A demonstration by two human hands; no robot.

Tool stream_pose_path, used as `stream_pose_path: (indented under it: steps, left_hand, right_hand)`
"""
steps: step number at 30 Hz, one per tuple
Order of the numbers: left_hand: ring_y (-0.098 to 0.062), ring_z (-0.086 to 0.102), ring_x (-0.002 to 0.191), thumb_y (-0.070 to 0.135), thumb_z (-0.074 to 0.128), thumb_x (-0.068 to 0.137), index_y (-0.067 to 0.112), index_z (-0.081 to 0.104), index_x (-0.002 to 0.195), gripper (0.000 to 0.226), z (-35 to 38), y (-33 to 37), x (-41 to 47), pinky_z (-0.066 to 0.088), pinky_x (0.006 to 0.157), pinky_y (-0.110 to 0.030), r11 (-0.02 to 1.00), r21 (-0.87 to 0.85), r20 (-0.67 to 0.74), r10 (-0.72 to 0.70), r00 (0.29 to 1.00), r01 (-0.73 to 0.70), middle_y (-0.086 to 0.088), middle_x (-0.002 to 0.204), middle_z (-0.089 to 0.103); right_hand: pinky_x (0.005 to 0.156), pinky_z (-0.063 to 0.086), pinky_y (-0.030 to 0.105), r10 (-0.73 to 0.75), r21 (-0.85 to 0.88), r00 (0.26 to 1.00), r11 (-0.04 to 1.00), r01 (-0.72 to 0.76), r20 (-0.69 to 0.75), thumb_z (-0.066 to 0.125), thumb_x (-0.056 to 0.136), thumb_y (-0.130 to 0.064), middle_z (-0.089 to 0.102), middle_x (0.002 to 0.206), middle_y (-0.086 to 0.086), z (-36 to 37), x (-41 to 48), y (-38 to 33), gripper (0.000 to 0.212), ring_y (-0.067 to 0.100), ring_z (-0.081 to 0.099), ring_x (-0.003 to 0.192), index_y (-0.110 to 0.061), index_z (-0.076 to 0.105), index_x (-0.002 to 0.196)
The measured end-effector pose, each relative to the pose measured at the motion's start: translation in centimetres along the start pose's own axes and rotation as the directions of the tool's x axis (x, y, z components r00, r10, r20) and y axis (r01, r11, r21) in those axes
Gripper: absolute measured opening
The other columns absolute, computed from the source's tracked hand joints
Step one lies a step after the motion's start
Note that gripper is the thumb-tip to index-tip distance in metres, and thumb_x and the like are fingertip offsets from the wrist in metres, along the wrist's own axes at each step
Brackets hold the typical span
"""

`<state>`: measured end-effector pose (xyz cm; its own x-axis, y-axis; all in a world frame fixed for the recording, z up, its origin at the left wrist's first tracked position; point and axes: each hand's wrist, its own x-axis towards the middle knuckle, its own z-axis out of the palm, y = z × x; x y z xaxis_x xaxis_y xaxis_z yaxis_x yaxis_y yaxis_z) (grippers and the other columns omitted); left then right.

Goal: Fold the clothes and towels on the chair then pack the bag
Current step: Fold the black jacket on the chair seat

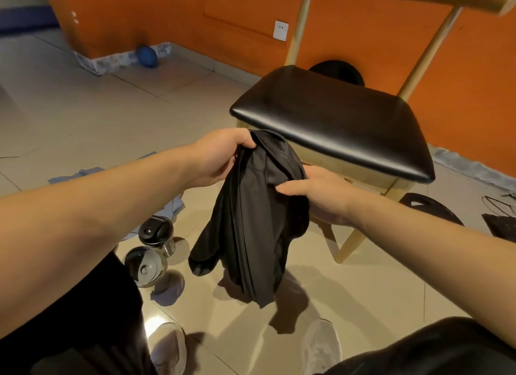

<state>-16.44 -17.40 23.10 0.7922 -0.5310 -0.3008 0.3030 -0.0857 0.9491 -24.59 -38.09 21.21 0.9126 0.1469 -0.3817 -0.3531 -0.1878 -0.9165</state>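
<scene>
Hanging mid-frame above two pale shoes at the bottom edge, a black garment droops limp and bunched toward the tiled floor. The left hand has its fingers curled round the gathered top. The right hand pinches a fold on the garment's right side, thumb on top. The cloth looks thin, light and soft, probably a little slippery, so it will keep no shape until spread. Taking it by a hem or seam at two corners should let it fall flat. Two lidded jars and some blue cloth lie on the floor at lower left. Just behind the garment stands the chair with its glossy black seat. At the right edge lies what may be a dark bag.
</scene>
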Motion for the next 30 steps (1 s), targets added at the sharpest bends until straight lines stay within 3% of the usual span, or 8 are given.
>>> stream_pose_path:
  steps: [3,7,13,19,21,24,27,30]
  left_hand:
    - [-0.018,0.066,0.090,0.020,0.049,0.091,0.008,0.065,0.114,0.030,-1.1,-0.2,0.2,0.054,0.083,-0.029,1.000,0.017,-0.060,-0.008,0.998,0.009,-0.002,0.096,0.070]
    - [-0.011,0.064,0.068,0.018,0.043,0.096,0.011,0.063,0.099,0.021,-1.2,-0.1,0.1,0.050,0.068,-0.022,0.999,0.010,-0.050,-0.038,0.998,0.039,0.003,0.079,0.067]
    - [-0.023,0.057,0.096,0.021,0.049,0.090,0.007,0.067,0.118,0.036,-0.8,-0.4,0.2,0.047,0.093,-0.039,0.961,0.267,-0.154,-0.029,0.988,0.070,-0.007,0.105,0.064]
    - [-0.026,0.064,0.096,0.010,0.045,0.100,0.006,0.064,0.118,0.027,-0.2,-0.4,1.2,0.060,0.089,-0.037,0.995,0.024,-0.135,-0.095,0.986,0.099,-0.015,0.105,0.068]
    - [-0.037,0.065,0.103,0.009,0.048,0.098,0.001,0.065,0.118,0.027,-0.3,-0.4,1.5,0.055,0.100,-0.048,0.979,0.191,-0.201,-0.026,0.979,0.065,-0.025,0.113,0.068]
    - [-0.032,0.064,0.101,0.008,0.047,0.101,0.008,0.069,0.103,0.023,-1.3,-0.5,1.9,0.053,0.093,-0.041,0.873,0.487,-0.299,0.147,0.943,0.018,-0.018,0.106,0.070]
    - [-0.026,0.062,0.101,0.014,0.056,0.102,0.010,0.067,0.112,0.016,-2.7,-1.0,2.4,0.052,0.087,-0.037,0.734,0.679,-0.311,0.258,0.915,0.025,-0.009,0.107,0.067]
    - [-0.024,0.057,0.097,0.028,0.071,0.096,0.012,0.057,0.120,0.032,-3.6,-1.5,2.8,0.043,0.079,-0.032,0.632,0.772,-0.318,0.299,0.900,0.062,-0.005,0.109,0.061]
  right_hand:
    - [0.103,0.050,0.037,0.008,0.094,1.000,0.996,-0.011,0.030,0.056,0.101,-0.008,0.073,0.125,0.004,0.4,-0.1,-0.9,0.034,0.023,0.069,0.116,-0.016,0.062,0.134]
    - [0.094,0.055,0.035,0.001,0.148,1.000,0.989,0.002,-0.018,0.051,0.102,-0.007,0.075,0.120,0.005,0.8,0.1,-1.6,0.034,0.023,0.072,0.111,-0.016,0.062,0.133]
    - [0.104,0.052,0.040,0.056,0.233,0.994,0.972,-0.032,-0.095,0.052,0.101,-0.008,0.074,0.121,0.010,0.8,0.4,-1.7,0.030,0.027,0.069,0.115,-0.011,0.064,0.129]
    - [0.106,0.050,0.043,0.147,0.268,0.988,0.955,-0.128,-0.053,0.053,0.100,-0.011,0.075,0.115,0.012,1.2,0.2,-1.6,0.025,0.028,0.071,0.109,-0.005,0.067,0.121]
    - [0.109,0.048,0.044,0.148,0.258,0.989,0.956,-0.138,-0.020,0.053,0.101,-0.011,0.074,0.121,0.013,1.3,0.2,-1.4,0.030,0.030,0.069,0.116,-0.003,0.065,0.128]
    - [0.107,0.050,0.042,0.156,0.251,0.987,0.957,-0.143,-0.032,0.054,0.102,-0.011,0.074,0.120,0.012,1.4,0.2,-1.3,0.029,0.028,0.070,0.114,-0.003,0.066,0.128]
    - [0.106,0.050,0.042,0.159,0.259,0.987,0.954,-0.148,-0.023,0.054,0.103,-0.014,0.073,0.121,0.014,1.3,0.0,-1.3,0.030,0.029,0.069,0.116,-0.001,0.067,0.126]
    - [0.110,0.047,0.044,0.168,0.338,0.986,0.929,-0.154,-0.014,0.051,0.104,-0.015,0.071,0.126,0.014,1.1,0.1,-1.5,0.033,0.030,0.066,0.121,-0.001,0.065,0.131]
